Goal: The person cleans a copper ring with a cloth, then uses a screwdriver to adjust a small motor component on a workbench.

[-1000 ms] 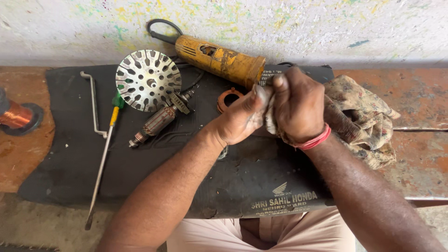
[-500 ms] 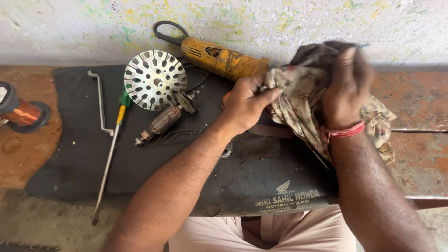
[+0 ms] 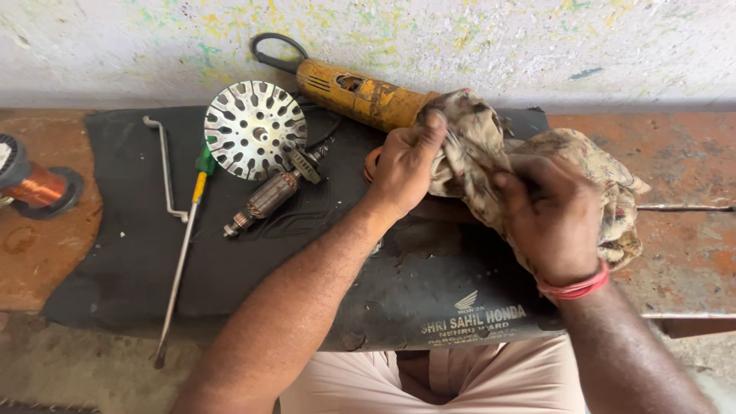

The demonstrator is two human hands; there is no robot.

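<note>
- Head view, left hand (image 3: 405,162): fingers closed on one end of the rag (image 3: 491,165), thumb up on the fold, just right of the grinder (image 3: 360,93).
- Right hand (image 3: 553,217): curled tight, gripping the rag's lower bunch, further right of the grinder; red band (image 3: 575,288) at the wrist.
- Rag: mottled, bunched between both my hands, its top fold touching the grinder's front end.
- Doing it well, as I judge: keep the cloth taut between both grips, rub with a fresh fold, hold clear of the grinder's cord.
- Left of the grinder, on the black mat (image 3: 123,230): slotted metal disc (image 3: 254,129), motor rotor (image 3: 268,196), screwdriver (image 3: 184,249), bent rod (image 3: 165,165); copper wire spool (image 3: 34,185) far left.
- Hidden: whatever sits inside the rag, the grinder's head, an orange ring half behind my left hand.
</note>
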